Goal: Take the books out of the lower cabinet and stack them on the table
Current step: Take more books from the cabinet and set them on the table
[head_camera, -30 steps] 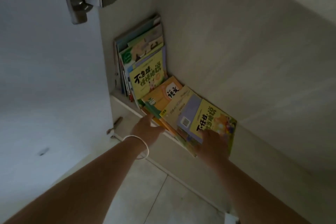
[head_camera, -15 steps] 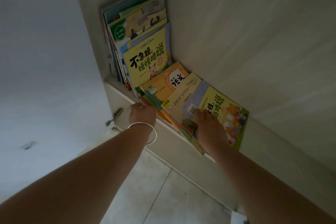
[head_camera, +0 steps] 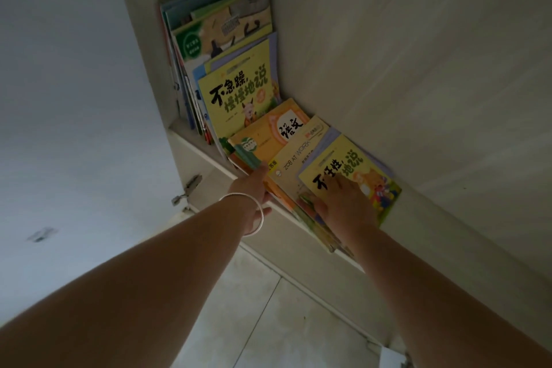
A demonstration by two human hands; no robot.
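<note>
A slanted pile of thin books [head_camera: 294, 152] lies on the lower cabinet's shelf [head_camera: 194, 143], its near edge sticking out over the shelf front. On top of the pile is a yellow book [head_camera: 358, 170], with an orange one [head_camera: 268, 131] beneath it. Behind them, several more books [head_camera: 221, 39] lean upright against the cabinet's left wall. My left hand [head_camera: 251, 191], with a silver bracelet on the wrist, grips the pile's front left edge at the orange book. My right hand [head_camera: 343, 200] lies flat on the yellow book's cover with its fingers spread.
The open cabinet door [head_camera: 68, 98] stands to the left, its lower hinge [head_camera: 186, 190] near my left wrist. The cabinet's back panel [head_camera: 418, 69] rises to the right of the books. Pale floor tiles [head_camera: 254, 323] lie below the shelf front.
Both hands have reached further in. The left went from the shelf front to the pile's edge. The right slid up onto the yellow cover. The view has moved closer to the books.
</note>
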